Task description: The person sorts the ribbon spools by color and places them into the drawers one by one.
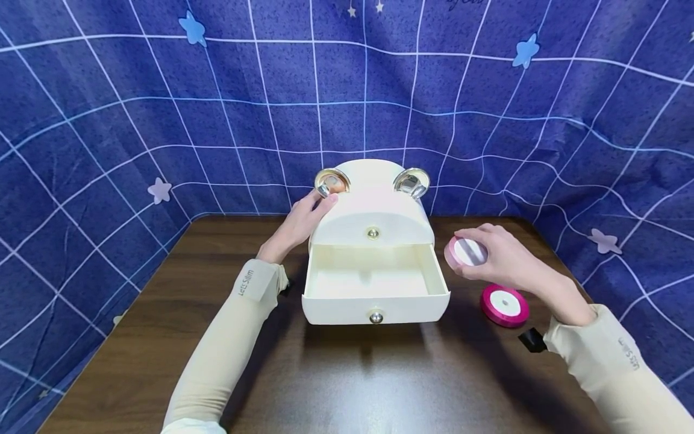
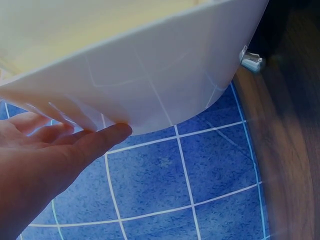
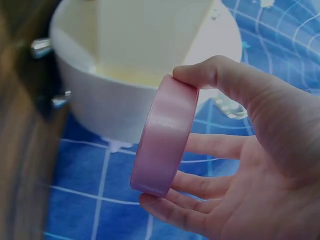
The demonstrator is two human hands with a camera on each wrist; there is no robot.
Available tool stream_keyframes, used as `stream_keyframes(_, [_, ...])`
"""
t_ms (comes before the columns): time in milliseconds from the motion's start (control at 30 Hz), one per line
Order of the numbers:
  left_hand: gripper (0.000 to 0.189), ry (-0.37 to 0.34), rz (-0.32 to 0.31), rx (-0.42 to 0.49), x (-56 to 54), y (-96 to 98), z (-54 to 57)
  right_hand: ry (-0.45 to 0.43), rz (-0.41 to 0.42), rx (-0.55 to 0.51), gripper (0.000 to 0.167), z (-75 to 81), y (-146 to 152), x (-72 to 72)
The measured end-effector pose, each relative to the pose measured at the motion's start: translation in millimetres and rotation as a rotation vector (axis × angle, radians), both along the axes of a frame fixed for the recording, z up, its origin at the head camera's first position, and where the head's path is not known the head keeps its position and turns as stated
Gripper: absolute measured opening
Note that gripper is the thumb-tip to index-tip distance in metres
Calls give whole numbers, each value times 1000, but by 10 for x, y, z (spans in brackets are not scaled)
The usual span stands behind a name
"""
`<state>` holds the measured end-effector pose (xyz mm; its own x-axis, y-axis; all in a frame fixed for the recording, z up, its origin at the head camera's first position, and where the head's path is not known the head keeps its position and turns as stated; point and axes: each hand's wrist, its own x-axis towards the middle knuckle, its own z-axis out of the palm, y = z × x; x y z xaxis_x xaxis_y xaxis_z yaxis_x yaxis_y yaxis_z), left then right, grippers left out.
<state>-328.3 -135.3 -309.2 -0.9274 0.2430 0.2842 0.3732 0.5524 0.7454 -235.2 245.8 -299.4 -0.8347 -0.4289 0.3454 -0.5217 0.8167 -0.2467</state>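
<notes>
A white storage box point(image 1: 374, 214) with gold knobs and two shiny round ears stands on the table, its lower drawer point(image 1: 376, 307) pulled out and bare inside. My left hand point(image 1: 303, 223) rests against the box's left side, below the left ear; in the left wrist view, its fairly straight fingers point(image 2: 100, 142) touch the white wall. To the right of the drawer, my right hand point(image 1: 501, 256) holds a pale pink ribbon roll point(image 3: 167, 135) by its rim, between thumb and fingers, above the table. A magenta ribbon roll point(image 1: 505, 305) lies flat on the table below that hand.
The dark brown wooden table point(image 1: 358, 380) carries the box and the magenta roll. Behind it hangs a blue curtain point(image 1: 368, 78) with white grid lines and stars. The drawer juts toward the front, between both forearms.
</notes>
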Motion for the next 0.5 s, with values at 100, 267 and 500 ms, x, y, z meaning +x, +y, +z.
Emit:
stream_keyframes(100, [60, -1, -4, 6, -7, 3, -4, 38, 18, -6, 57, 93, -58, 33])
stream_keyframes(267, [60, -1, 5, 14, -8, 6, -10, 57, 62, -22, 55, 211, -196, 97])
stream_keyframes(500, [60, 3, 8, 16, -25, 11, -17, 39, 142, -17, 53, 243, -503, 161])
